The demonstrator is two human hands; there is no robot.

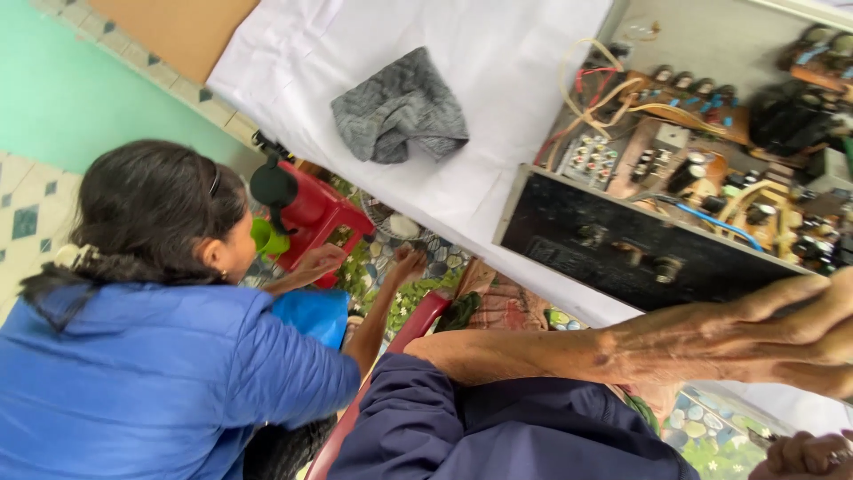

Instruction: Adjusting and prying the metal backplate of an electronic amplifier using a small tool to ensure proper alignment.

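at the desk edge, left hand was clasped over the open amplifier front (right hand unclear); a tug could've tipped it off.

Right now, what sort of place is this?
Probably a home repair corner, not a factory: an opened amplifier with bare circuit boards on a white-covered table, a tiled floor, and a red plastic stool.
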